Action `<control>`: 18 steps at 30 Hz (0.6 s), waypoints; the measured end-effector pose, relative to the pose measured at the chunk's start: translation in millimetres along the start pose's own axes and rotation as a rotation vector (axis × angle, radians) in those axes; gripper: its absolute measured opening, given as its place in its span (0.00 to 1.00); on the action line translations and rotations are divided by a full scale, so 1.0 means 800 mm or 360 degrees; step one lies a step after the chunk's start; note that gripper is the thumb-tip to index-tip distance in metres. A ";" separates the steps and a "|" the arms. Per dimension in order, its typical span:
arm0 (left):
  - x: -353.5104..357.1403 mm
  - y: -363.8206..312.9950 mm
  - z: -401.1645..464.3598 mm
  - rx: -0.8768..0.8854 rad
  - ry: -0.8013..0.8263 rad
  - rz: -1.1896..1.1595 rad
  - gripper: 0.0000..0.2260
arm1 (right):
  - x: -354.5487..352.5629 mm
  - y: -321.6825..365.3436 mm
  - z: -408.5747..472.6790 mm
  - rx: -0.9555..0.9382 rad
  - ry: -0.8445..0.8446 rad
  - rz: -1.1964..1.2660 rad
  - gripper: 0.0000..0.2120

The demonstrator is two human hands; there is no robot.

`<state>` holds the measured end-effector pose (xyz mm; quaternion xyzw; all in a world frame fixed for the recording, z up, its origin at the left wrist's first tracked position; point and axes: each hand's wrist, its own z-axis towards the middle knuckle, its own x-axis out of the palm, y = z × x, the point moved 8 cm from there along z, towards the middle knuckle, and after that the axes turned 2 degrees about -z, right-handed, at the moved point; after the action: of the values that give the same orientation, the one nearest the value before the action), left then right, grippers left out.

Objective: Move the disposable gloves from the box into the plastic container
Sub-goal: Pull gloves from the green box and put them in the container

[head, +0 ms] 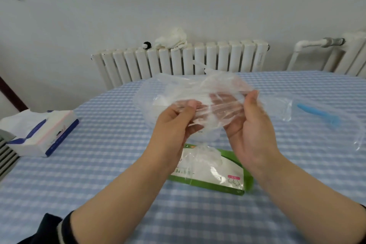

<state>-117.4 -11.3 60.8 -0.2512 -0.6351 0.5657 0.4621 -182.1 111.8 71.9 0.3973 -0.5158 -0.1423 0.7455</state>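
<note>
Fingers (221, 103) of both hands closed on one clear disposable glove (200, 89), stretched between them above the counter (99, 164). Left hand (174, 123) pinching the glove's near edge between thumb and curled fingers; right hand (251, 123) gripping the other side, thumb up along the film, its fingers showing pink through the plastic. Directly behind and below the glove, the clear plastic container (146, 103), resting on the blue-checked cloth, its contents too blurred by the film to tell. Nearer the person, between the forearms, the green and white glove box (215, 178) lying flat, a tuft of crumpled gloves (206, 154) sticking up from its opening. Off to the left, a tissue pack (39, 134) with a sheet pulled up; off to the right, a clear bag (340, 117) holding a blue utensil (318, 114). Beyond the counter, a white radiator (178, 61) against the wall, a white cloth (172, 39) bunched on top.
</note>
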 end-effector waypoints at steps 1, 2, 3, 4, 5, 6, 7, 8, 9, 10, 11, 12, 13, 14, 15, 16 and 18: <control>0.003 -0.008 0.007 0.0007 -0.0064 -0.0104 0.06 | 0.002 0.003 0.001 -0.0029 0.0009 -0.0025 0.21; 0.003 -0.011 0.014 0.0014 -0.0116 -0.0164 0.07 | 0.000 0.003 0.001 -0.0058 -0.0008 -0.0050 0.18; 0.004 -0.017 0.021 0.0037 -0.0149 -0.0189 0.08 | -0.004 0.005 0.002 -0.0081 -0.0052 -0.0076 0.15; 0.006 -0.024 0.029 0.0079 -0.0166 -0.0166 0.08 | -0.010 0.007 0.003 -0.0098 -0.0109 -0.0095 0.12; 0.007 -0.031 0.038 0.0138 -0.0177 -0.0106 0.08 | -0.016 0.008 0.005 -0.0101 -0.0165 -0.0102 0.10; 0.005 -0.039 0.046 0.0201 -0.0201 -0.0022 0.08 | -0.022 0.006 0.006 -0.0082 -0.0216 -0.0100 0.09; 0.002 -0.048 0.057 0.0281 -0.0239 0.0081 0.08 | -0.028 0.005 0.007 -0.0055 -0.0260 -0.0092 0.08; -0.002 -0.060 0.066 0.0366 -0.0278 0.0190 0.08 | -0.032 0.002 0.007 -0.0012 -0.0299 -0.0085 0.07; -0.005 -0.071 0.076 0.0454 -0.0304 0.0324 0.09 | -0.038 -0.002 0.007 0.0035 -0.0340 -0.0079 0.06; -0.006 -0.084 0.085 0.0543 -0.0309 0.0481 0.09 | -0.042 -0.005 0.008 0.0076 -0.0384 -0.0071 0.06; -0.006 -0.094 0.092 0.0623 -0.0299 0.0643 0.09 | -0.047 -0.009 0.008 0.0113 -0.0434 -0.0069 0.05; -0.003 -0.106 0.098 0.0700 -0.0282 0.0797 0.09 | -0.051 -0.010 0.008 0.0139 -0.0481 -0.0070 0.05; 0.001 -0.115 0.103 0.0772 -0.0251 0.0921 0.09 | -0.055 -0.012 0.008 0.0157 -0.0526 -0.0078 0.05; 0.007 -0.123 0.108 0.0833 -0.0205 0.1010 0.09 | -0.059 -0.012 0.009 0.0167 -0.0564 -0.0087 0.05; 0.012 -0.128 0.113 0.0866 -0.0153 0.1074 0.08 | -0.062 -0.013 0.009 0.0169 -0.0593 -0.0095 0.05; 0.015 -0.133 0.118 0.0868 -0.0108 0.1108 0.09 | -0.065 -0.013 0.010 0.0169 -0.0616 -0.0108 0.05; 0.022 -0.143 0.124 0.0872 -0.0011 0.1061 0.12 | -0.068 -0.016 0.010 0.0162 -0.0637 -0.0150 0.06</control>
<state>-188.2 -71.5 181.5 -0.3087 -0.3473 0.8326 0.3015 -210.3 133.9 27.8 0.4221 -0.6409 -0.2269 0.5996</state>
